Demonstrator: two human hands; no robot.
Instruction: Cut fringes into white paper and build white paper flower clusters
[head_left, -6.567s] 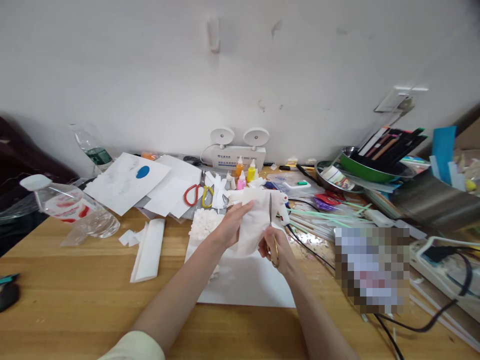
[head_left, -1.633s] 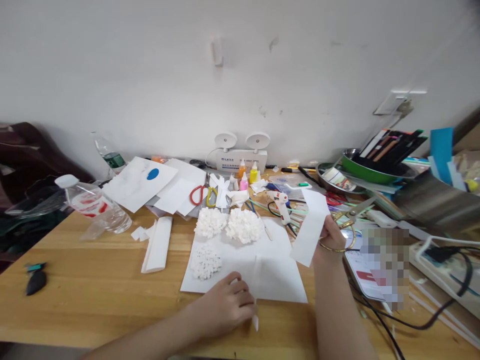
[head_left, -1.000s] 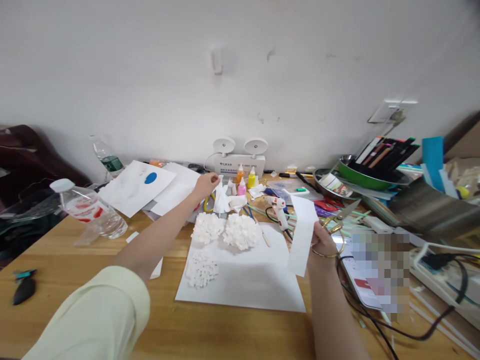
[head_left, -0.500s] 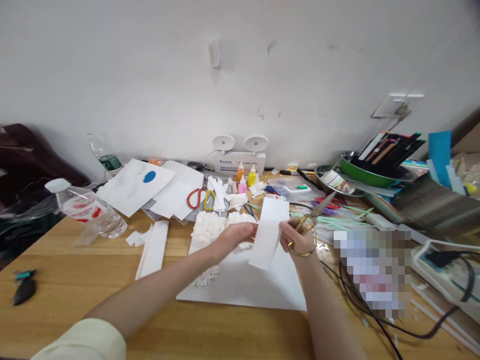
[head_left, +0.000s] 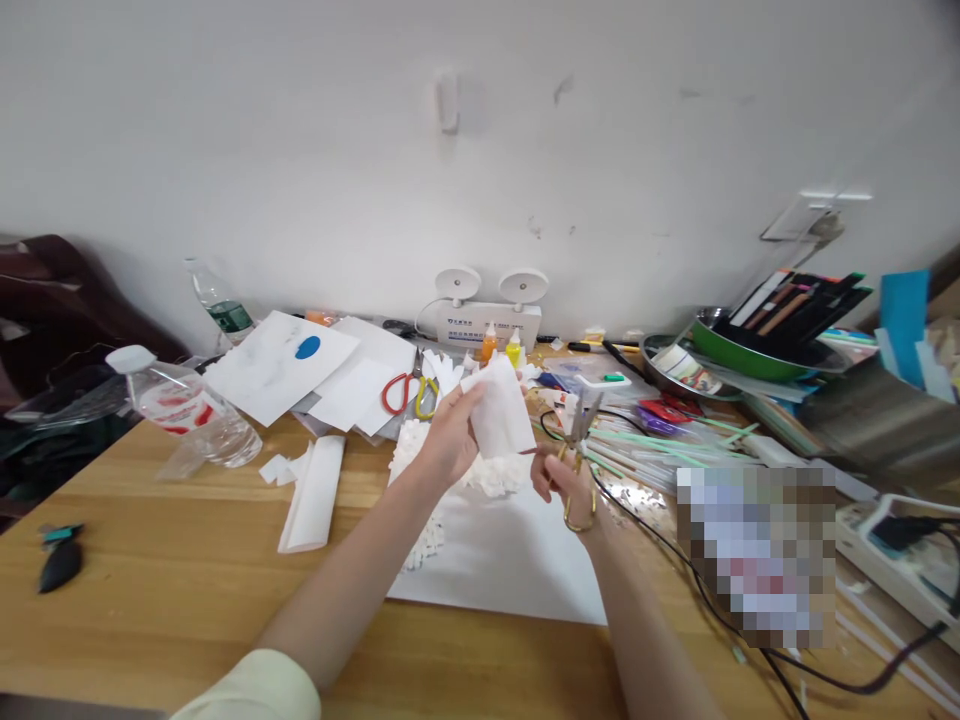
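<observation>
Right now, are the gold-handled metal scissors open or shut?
Open: the gold-handled metal scissors in the right hand show two blades spread in a V, their tips apart.

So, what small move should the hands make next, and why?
Probably bring the gold scissors to the white paper: the right hand holds them with blades parted, apart from the paper's edge, while the left hand holds it up.
</observation>
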